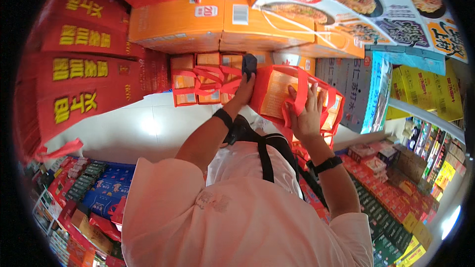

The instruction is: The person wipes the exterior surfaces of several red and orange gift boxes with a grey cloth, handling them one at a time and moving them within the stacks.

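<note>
My left hand (244, 90) is closed around a dark grey, cloth-like bundle (249, 64) beside a red carry bag. My right hand (308, 113) lies on that carry bag (262, 87), its fingers spread, with one red strap (301, 89) running between them. Through the bag's open top, orange boxes (280, 89) show. The bag leans in front of my body, tilted to the right. More red-strapped bags with orange boxes (183, 80) stand in a row just left of my left hand.
Orange cartons (178, 22) are stacked ahead, with red cartons (81, 69) on the left. White food-picture cartons (346, 0) overhang the upper right. Grey cartons (341, 86) stand to the right, near yellow cartons (430, 89). Packaged goods (106, 185) lie behind me on both sides of the pale tiled floor (148, 126).
</note>
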### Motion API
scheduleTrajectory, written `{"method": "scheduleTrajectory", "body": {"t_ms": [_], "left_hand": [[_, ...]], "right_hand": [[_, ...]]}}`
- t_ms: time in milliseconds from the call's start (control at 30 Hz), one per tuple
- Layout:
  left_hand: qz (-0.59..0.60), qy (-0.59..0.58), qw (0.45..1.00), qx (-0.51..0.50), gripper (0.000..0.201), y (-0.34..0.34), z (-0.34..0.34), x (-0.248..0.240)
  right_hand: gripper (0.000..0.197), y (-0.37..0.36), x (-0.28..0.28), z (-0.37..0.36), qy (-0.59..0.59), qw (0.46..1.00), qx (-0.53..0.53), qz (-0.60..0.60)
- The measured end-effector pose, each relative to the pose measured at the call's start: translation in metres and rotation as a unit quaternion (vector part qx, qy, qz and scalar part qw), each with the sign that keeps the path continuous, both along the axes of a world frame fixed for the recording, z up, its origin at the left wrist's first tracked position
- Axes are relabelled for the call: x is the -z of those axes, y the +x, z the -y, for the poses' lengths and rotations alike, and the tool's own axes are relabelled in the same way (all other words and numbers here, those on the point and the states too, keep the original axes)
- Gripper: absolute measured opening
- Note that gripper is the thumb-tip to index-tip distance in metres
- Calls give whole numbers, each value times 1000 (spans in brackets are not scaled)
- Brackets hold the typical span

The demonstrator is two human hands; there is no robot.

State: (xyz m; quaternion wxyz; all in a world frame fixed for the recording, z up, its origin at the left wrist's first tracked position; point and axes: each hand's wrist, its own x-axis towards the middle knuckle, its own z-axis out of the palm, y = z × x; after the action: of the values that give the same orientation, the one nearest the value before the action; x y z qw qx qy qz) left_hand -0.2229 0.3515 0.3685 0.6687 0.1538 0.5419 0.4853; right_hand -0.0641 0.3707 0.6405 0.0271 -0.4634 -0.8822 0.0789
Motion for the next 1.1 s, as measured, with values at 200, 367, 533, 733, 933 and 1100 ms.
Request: {"method": "scheduleTrajectory", "body": {"t_ms": [200,367,533,733,933,1100], "left_hand": [[109,-84,990,-14,89,-13,4,81],[99,-259,961,-13,87,-2,22,67],[119,-147,981,-39,75,-6,27,24],[-25,18,997,77,68,-34,41,-99],[-119,267,950,111,60,-28,39,-225],[-15,148,984,103,71,-49,53,-182]], "right_hand": [[55,-3,5,-1,4,999,-5,32],[52,10,13,3,-15,1000,-13,12],[60,0,0,-1,-42,999,12,20],[60,4,0,2,-17,999,8,27],[67,21,7,8,-21,1000,5,15],[44,13,-4,8,-22,1000,-13,4]]}}
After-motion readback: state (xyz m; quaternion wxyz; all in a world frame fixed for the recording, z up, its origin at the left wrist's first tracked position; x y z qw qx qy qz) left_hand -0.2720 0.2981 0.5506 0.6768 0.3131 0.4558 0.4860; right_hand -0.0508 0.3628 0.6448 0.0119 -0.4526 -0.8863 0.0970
